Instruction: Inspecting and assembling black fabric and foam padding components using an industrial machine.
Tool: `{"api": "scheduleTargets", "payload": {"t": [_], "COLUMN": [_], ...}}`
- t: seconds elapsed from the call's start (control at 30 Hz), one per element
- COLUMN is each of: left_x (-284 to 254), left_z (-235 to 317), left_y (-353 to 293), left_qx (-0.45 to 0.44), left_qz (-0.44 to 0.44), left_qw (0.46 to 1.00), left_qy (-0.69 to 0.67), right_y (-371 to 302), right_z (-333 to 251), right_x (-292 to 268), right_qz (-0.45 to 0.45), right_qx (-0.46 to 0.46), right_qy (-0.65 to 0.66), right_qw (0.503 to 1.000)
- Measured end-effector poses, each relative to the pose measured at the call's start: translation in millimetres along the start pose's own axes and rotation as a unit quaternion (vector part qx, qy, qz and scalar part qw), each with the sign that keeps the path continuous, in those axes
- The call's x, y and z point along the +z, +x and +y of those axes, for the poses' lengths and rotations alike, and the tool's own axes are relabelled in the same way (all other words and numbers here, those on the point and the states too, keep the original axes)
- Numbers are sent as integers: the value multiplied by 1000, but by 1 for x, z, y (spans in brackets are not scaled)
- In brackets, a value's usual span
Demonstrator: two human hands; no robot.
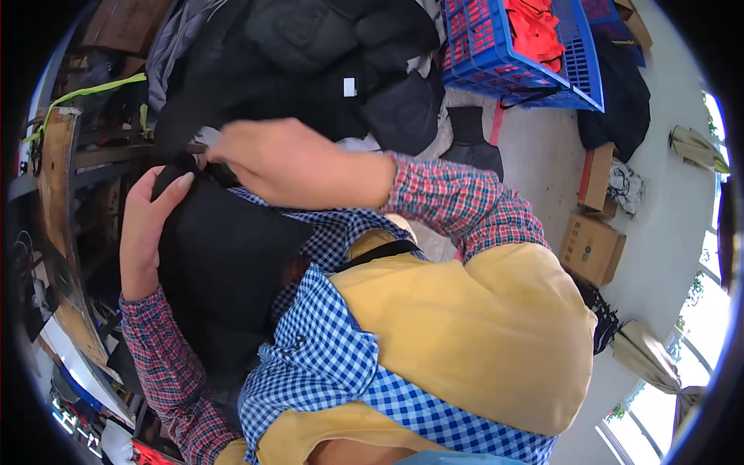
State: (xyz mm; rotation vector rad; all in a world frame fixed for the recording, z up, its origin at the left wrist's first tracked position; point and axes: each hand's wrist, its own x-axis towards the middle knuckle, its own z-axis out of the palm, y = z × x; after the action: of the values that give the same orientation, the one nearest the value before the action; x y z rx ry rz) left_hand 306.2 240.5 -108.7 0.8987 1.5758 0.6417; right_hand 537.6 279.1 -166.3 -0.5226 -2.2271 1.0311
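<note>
A dark black cloth (pixel 217 248) hangs over my lap on the left side. My left hand (pixel 143 221) is closed on its upper edge, thumb on top and fingers behind. Just to the right of that edge is my right hand (pixel 291 163), slightly blurred, its fingers curled together. Whatever is between those fingers is too small and smeared to name; a pale spot shows beside them. Beyond both hands spreads a large heap of black fabric pieces (pixel 310 101) with a small white label (pixel 349 87) on it.
A blue plastic crate (pixel 474 39) with red cloth (pixel 535 32) stands at the far right. Cardboard boxes (pixel 593 248) and a dark bundle (pixel 624 101) lie by the right wall. A wooden board (pixel 58 201) and dark shelving rise close on the left.
</note>
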Motion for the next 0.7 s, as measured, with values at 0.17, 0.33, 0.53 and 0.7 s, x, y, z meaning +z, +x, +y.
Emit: {"api": "scheduleTargets", "payload": {"t": [0.17,0.33,0.53,0.7], "left_x": [29,20,1,-30], "left_z": [0,6,-6,2], "left_y": [-8,-30,-45,-58], "left_qx": [126,72,41,100], "left_qz": [-9,-12,-48,6], "left_qw": [987,991,998,994], "left_qy": [96,113,19,51], "right_y": [78,118,115,157], "right_z": [13,33,21,-7], "right_x": [-22,-15,-28,-47], "right_qz": [-65,-427,-492,-383], "right_qx": [-211,-143,-107,-131], "right_qy": [-114,-7,7,-64], "right_qw": [969,893,864,912]}}
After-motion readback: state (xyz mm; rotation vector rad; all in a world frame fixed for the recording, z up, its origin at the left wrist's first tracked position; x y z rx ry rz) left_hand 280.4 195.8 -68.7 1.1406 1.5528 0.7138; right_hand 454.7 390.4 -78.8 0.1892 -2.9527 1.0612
